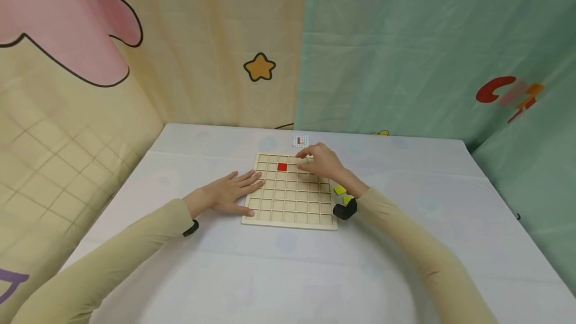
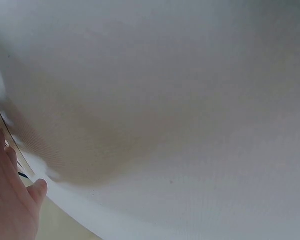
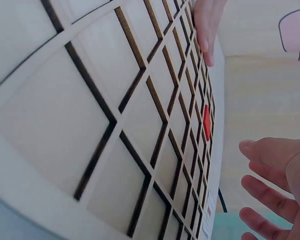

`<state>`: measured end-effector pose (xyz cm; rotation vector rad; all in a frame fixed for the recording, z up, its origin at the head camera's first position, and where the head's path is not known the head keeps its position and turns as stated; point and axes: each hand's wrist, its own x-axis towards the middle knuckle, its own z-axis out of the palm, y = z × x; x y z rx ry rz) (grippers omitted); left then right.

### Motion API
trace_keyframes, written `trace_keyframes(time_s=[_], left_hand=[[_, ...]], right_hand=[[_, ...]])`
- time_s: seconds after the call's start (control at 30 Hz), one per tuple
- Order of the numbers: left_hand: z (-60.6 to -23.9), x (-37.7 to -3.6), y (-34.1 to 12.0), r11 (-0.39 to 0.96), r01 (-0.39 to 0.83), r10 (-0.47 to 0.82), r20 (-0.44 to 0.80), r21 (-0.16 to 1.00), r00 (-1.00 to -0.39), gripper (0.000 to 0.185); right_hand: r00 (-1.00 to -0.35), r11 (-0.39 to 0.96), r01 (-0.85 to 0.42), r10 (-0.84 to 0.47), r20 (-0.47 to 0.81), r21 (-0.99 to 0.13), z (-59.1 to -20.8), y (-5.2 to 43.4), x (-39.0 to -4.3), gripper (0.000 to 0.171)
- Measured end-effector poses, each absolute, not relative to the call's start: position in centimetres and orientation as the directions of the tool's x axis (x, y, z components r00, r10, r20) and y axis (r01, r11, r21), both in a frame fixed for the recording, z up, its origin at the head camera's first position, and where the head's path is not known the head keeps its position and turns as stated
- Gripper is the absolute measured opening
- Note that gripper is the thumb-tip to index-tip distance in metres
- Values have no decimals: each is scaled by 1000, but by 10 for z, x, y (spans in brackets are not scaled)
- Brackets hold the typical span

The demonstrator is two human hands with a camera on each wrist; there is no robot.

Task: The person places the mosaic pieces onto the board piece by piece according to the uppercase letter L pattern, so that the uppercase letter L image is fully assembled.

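Observation:
A square wooden grid board (image 1: 288, 226) lies on the table, with a red square tile (image 1: 282, 167) in one cell of an upper row. My left hand (image 1: 229, 193) rests at the board's left edge, fingers spread and straight on its rim; the left wrist view catches part of that hand (image 2: 12, 200) beside the board. Over the board's upper right part hovers my right hand (image 1: 323, 160), fingers bent loosely. In the right wrist view, the thumb and fingers of this hand (image 3: 275, 175) are apart with nothing between them, close to the red tile (image 3: 206, 123).
Yellow tiles (image 1: 339, 190) lie right of the board, partly behind the right wrist and its black band (image 1: 345, 210). Behind the board's far edge is a small card (image 1: 300, 141) printed with a coloured grid. Patterned curtains (image 1: 225, 24) hang beyond the white-covered table (image 1: 279, 274).

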<state>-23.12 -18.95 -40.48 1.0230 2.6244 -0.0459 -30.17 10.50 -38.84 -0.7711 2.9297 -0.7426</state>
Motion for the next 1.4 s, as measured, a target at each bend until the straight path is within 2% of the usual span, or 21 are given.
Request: trace_keyframes(time_s=[0.4, 0.9, 1.4], left_hand=[[-409, -230, -195, 733, 672, 669, -288, 104, -685, 87], [-410, -231, -195, 730, 674, 674, -275, 110, -686, 87], [-411, -230, -193, 724, 678, 685, -249, 126, -685, 85]], right_hand=[[-888, 776, -455, -434, 154, -437, -379, 153, -289, 34], [-908, 793, -408, -405, 110, -453, -397, 214, -282, 30], [-885, 764, -436, -461, 72, -476, -414, 241, -278, 32]])
